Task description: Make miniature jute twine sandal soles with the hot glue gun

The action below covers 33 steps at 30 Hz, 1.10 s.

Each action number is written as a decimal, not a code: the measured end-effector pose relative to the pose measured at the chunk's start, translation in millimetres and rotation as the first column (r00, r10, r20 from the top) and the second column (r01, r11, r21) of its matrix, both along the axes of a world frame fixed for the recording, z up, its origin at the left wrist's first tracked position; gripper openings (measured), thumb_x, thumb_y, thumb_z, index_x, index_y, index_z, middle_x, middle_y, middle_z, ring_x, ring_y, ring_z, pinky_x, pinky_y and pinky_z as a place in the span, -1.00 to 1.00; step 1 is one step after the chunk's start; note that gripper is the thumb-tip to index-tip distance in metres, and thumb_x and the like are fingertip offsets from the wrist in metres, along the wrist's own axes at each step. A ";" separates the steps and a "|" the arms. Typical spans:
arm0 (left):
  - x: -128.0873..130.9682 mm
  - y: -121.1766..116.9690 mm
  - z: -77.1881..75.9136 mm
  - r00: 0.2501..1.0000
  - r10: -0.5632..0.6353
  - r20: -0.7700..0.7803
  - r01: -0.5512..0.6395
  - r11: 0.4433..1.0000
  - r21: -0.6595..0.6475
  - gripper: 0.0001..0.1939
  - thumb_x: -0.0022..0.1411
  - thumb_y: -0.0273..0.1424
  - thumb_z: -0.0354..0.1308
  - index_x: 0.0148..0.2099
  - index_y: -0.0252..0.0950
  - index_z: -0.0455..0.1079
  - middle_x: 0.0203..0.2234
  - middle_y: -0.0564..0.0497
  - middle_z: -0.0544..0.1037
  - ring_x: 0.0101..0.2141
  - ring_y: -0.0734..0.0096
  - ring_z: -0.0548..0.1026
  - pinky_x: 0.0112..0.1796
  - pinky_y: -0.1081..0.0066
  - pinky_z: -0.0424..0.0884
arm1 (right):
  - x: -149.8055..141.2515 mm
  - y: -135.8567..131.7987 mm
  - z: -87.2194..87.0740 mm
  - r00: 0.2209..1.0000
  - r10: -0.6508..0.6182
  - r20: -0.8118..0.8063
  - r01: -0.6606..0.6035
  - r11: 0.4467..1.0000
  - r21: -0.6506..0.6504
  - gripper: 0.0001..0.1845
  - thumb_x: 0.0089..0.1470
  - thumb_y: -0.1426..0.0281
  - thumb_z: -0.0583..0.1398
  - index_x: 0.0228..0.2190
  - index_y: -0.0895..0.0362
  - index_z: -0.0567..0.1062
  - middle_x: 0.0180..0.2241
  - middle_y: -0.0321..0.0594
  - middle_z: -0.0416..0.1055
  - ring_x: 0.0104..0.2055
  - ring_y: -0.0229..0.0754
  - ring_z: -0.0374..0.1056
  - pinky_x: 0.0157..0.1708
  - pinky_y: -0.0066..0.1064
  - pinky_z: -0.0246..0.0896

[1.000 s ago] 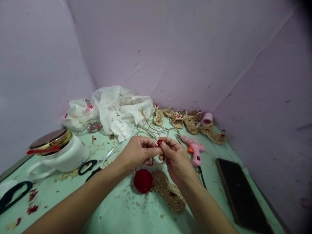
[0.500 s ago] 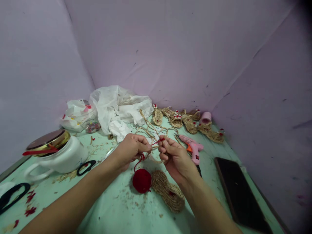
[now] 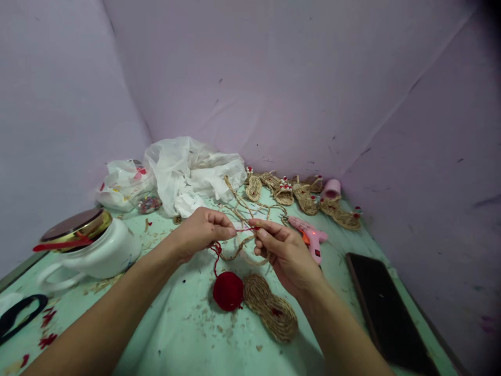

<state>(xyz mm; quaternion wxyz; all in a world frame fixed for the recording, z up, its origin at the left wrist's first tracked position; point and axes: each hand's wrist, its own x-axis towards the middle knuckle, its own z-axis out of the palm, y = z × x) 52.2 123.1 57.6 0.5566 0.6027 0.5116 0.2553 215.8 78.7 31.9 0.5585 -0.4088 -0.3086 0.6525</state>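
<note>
Between my two hands a short length of red yarn [image 3: 243, 229] is stretched taut. My left hand [image 3: 205, 232] pinches one end of it, fingers closed. My right hand [image 3: 282, 248] grips the other end between thumb and forefinger. Below them lies a ball of red yarn [image 3: 228, 291], with a loose strand running up toward my left hand. Touching the ball's right side is a sole-shaped coil of braided straw cord [image 3: 270, 308] with a small red mark. More braided cord [image 3: 235, 254] loops behind and under my fingers.
A pink glue gun [image 3: 311, 235] and a dark phone [image 3: 385, 308] lie at the right. Small straw slippers [image 3: 284, 193] and a pink spool [image 3: 332, 189] line the back. White plastic bags [image 3: 188, 172], a white teapot [image 3: 107, 250] and black-handled scissors [image 3: 21, 313] occupy the left.
My left hand has shifted slightly up and left, pulling the red yarn out longer between my hands. The right hand has turned a little, its fingers flatter over the yarn.
</note>
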 end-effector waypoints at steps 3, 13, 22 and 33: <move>0.7 -1.8 -1.7 0.995 0.054 -0.087 -0.034 0.976 0.216 -0.72 -0.15 -0.39 0.22 -0.30 -0.35 0.49 -0.53 0.00 0.50 -0.57 0.53 0.32 -0.63 0.57 0.14 | -5.2 0.7 -3.4 0.997 0.003 0.078 -0.002 1.000 -0.007 -0.75 -0.34 0.40 0.34 -0.48 0.20 0.53 -0.68 -0.39 0.36 -0.64 -0.39 0.25 -0.60 -0.53 0.17; 18.5 -19.2 -1.7 0.997 -0.031 -0.077 0.037 0.997 0.069 -0.91 -0.09 -0.46 0.09 -0.56 -0.36 0.38 -0.79 0.16 0.30 -0.76 0.65 0.14 -0.70 0.58 0.05 | -9.1 -0.7 -0.9 0.989 -0.012 0.149 0.013 1.000 -0.007 -0.79 -0.39 0.38 0.34 -0.57 0.20 0.50 -0.69 -0.35 0.41 -0.67 -0.38 0.26 -0.65 -0.53 0.17; 16.8 -16.8 -4.3 0.998 -0.063 -0.024 0.067 0.974 0.218 -0.89 -0.11 -0.45 0.08 -0.62 -0.34 0.33 -0.76 0.15 0.28 -0.64 0.59 0.18 -0.59 0.53 0.10 | -9.6 -2.9 0.5 0.898 -0.092 0.431 0.036 0.990 0.135 -0.88 -0.21 0.37 0.24 -0.61 0.18 0.45 -0.71 -0.40 0.31 -0.70 -0.37 0.22 -0.68 -0.52 0.16; 20.8 -18.7 -6.0 0.975 0.051 0.214 -0.061 0.997 0.041 -0.91 -0.24 -0.47 0.11 -0.69 -0.34 0.29 -0.84 0.20 0.24 -0.75 0.70 0.01 -0.68 0.56 -0.09 | -13.8 -7.7 7.3 0.875 -0.252 0.413 0.207 0.967 0.151 -0.91 -0.24 0.39 0.24 -0.62 0.17 0.50 -0.69 -0.36 0.37 -0.65 -0.30 0.32 -0.68 -0.51 0.16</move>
